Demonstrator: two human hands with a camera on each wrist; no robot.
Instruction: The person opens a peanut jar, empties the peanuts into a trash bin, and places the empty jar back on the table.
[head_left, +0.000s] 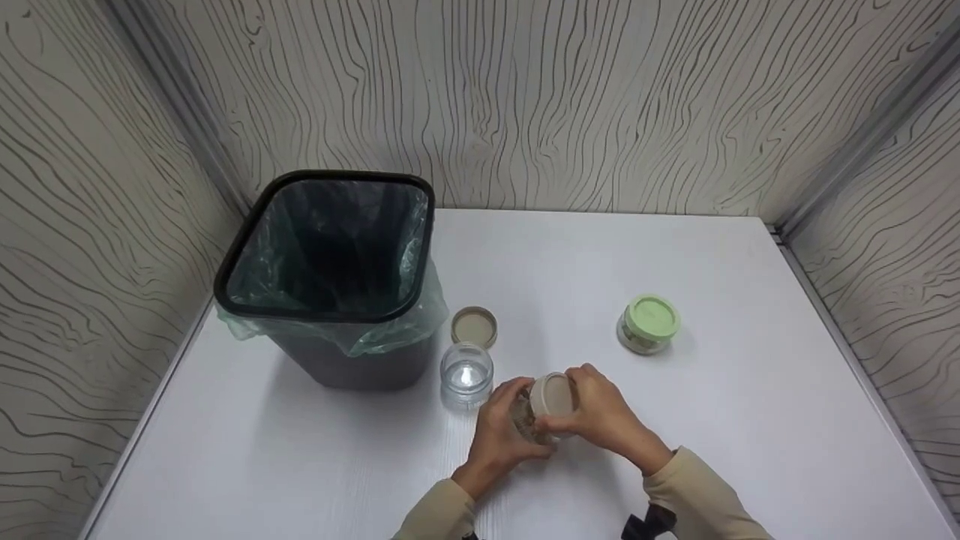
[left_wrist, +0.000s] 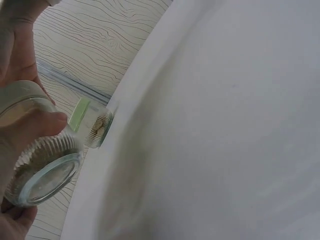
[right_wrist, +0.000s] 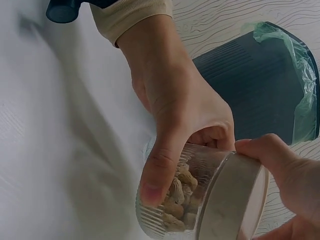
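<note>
My left hand (head_left: 504, 431) grips the ribbed clear body of a jar (right_wrist: 185, 195), its thumb lying along the side. Inside the jar are several tan, lumpy pieces that look like dried mushrooms or nuts. My right hand (head_left: 604, 412) holds the beige lid (head_left: 557, 395) by its rim, with the lid on the jar's mouth. The jar is tilted above the white table, its base showing in the left wrist view. Close to the left hand stands a clear jar (head_left: 466, 373) without a lid. Just behind it lies a loose beige lid (head_left: 474, 328).
A dark bin (head_left: 360, 367) lined with a translucent green bag (head_left: 382, 337) stands on the left of the white table (head_left: 720, 420). Toward the right is another jar with a green lid (head_left: 652, 318), tan pieces inside. Wood-patterned panels (head_left: 525, 105) enclose the table at the back and sides.
</note>
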